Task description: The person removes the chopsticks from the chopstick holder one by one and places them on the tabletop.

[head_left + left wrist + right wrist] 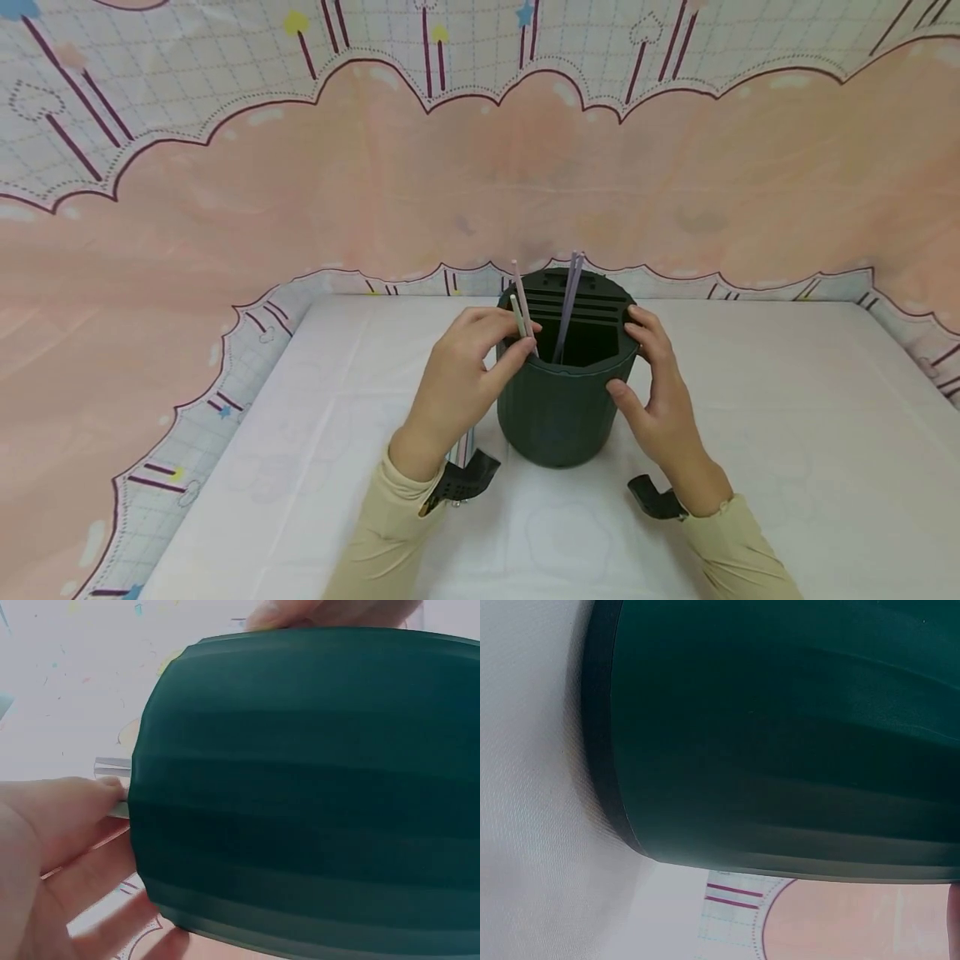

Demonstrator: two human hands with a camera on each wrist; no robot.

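Note:
A dark green pen holder [566, 417], round and fluted with slots across the back of its top, stands upright on the table. Two thin pastel sticks, a pink one [522, 292] and a pale green one [517, 315], are pinched between thumb and fingers of my left hand [457, 367] at the holder's left rim. Their lower ends are hidden. Inside the front opening lean purple sticks [568, 304]. My right hand [663, 400] grips the holder's right side, thumb in front and fingers at the rim. Whether the sticks are pens or straws, I cannot tell.
Behind my left wrist lie striped pastel sticks [462, 447], partly covered. A white cloth [750, 400] covers the table. A pink and white patterned curtain [480, 183] hangs behind it. Black camera mounts [468, 477] sit at both wrists.

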